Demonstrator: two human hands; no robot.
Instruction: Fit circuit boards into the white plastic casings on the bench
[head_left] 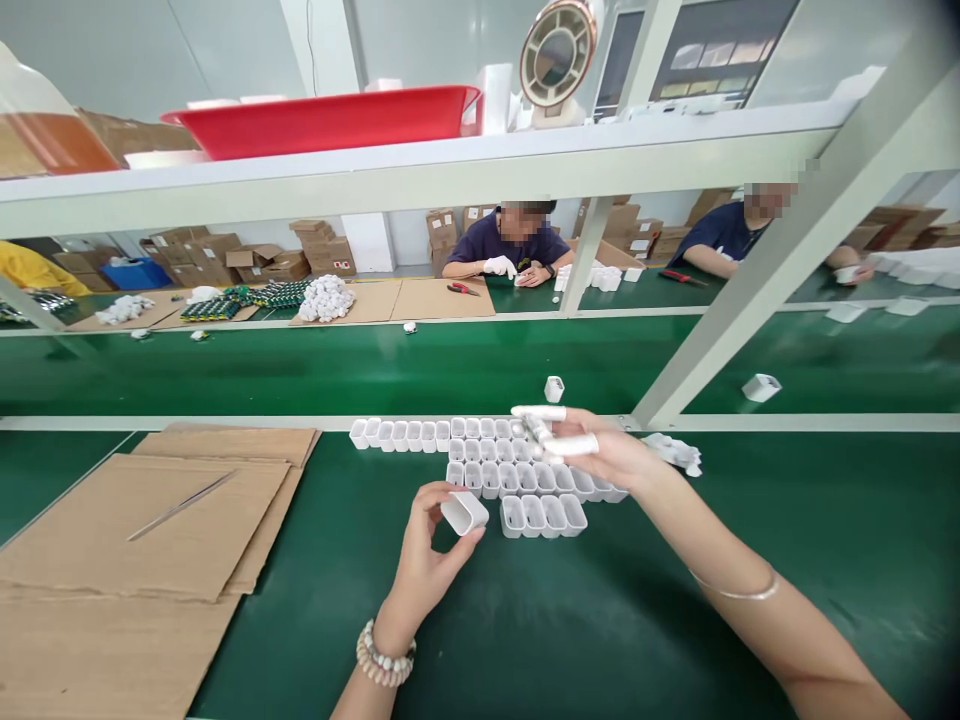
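My left hand (431,545) grips a white plastic cup-like housing (465,513) between thumb and fingers, its open mouth tilted up toward me. White finger cots cover fingertips of my right hand (577,437), raised above rows of similar white housings (544,480). Those fingers close around a small greyish part (534,430), too blurred to name. The housings stand side by side with openings up, and small dark bits show inside several. My right hand and forearm hide some at the right end. A crumpled white cloth or glove (675,453) lies past my right wrist.
Brown cardboard sheets (142,520) with metal tweezers (182,505) lie at left. A green conveyor belt (300,365) behind carries loose housings (554,388). A slanted white post (742,270) and a shelf (337,185) with a red tray (330,120) frame the bench. Co-workers sit opposite.
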